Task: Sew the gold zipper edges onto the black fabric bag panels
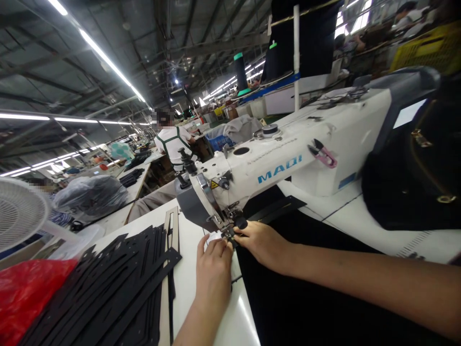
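1. Head view: a big white sewing machine [288, 161] with blue letters stands on a white worktop [194, 288].
2. The left hand [214, 269] comes up from the bottom and rests on the worktop. Its fingers are bent and close together. The tips are right by the metal foot [228, 231] under the front of the machine.
3. I cannot tell if the left hand pinches something or only presses down.
4. The right hand [264, 242] comes in from the right side. It lies on a black cloth [288, 298]. Its fingertips reach the metal foot from the other side.
5. The fingers hide what is under them, so I cannot tell if the right hand grips anything.
6. The two hands are almost touching, one on each side of the foot.
7. The black cloth runs from under the machine down to the bottom right, over the worktop.
8. Pink snips [324, 154] sit on the side of the machine.
9. Left of the left hand lies a pile of flat black cut shapes [118, 283]. A red bag [25, 293] is just beside the pile, in the bottom corner.
10. A white fan [18, 216] is at the left edge, with a grey plastic bag [90, 194] behind it.
11. A black bag [414, 182] with gold bits sits right next to the machine.
12. Far back, a person in a white top [173, 142] is at another table.
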`<state>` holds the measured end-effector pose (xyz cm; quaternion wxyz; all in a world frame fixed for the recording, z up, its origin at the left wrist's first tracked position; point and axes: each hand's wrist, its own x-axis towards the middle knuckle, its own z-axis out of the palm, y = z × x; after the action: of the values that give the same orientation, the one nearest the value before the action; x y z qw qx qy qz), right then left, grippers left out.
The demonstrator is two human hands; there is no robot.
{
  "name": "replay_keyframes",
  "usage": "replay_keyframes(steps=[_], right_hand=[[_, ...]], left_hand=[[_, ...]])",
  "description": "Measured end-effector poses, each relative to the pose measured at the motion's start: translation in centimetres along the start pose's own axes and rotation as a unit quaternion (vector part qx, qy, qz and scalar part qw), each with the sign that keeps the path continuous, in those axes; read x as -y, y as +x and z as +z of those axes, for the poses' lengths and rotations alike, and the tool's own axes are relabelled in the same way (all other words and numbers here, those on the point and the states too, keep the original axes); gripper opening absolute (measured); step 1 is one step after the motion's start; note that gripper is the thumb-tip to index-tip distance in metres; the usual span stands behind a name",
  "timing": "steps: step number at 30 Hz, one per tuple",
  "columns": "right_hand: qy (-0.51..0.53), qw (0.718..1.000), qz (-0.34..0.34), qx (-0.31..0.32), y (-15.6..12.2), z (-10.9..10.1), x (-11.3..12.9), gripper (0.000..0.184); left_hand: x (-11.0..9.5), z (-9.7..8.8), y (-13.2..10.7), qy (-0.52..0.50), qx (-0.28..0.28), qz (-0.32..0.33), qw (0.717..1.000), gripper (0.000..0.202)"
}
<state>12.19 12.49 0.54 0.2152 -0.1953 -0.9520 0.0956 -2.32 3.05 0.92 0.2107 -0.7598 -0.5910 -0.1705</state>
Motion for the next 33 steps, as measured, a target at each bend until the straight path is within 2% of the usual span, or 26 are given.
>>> replay_keyframes(steps=[9,17,29,33], right_hand=[[-0.015,1.0,0.007,0.027,0.4,-0.4,-0.2,0.019],[-0.004,1.0,-0.001,0.002,0.4,0.2,-0.5,0.016],[0.019,0.998,-0.022,-0.052,0.4,0.9,-0.6,0.026],[0.031,0.997,-0.017,-0.065,0.7,1.0,-0.8,0.021]], left_hand=[[0.8,0.6,0.3,0.005,-0.016,0.035,0.999,0.023],[0.5,0.7,0.6,0.0,-0.025,0.01,1.0,0.019],[0.4,1.4,0.3,-0.01,-0.036,-0.034,0.999,0.014],[0.6,1.6,0.2,-0.022,-0.051,-0.054,0.997,0.012]])
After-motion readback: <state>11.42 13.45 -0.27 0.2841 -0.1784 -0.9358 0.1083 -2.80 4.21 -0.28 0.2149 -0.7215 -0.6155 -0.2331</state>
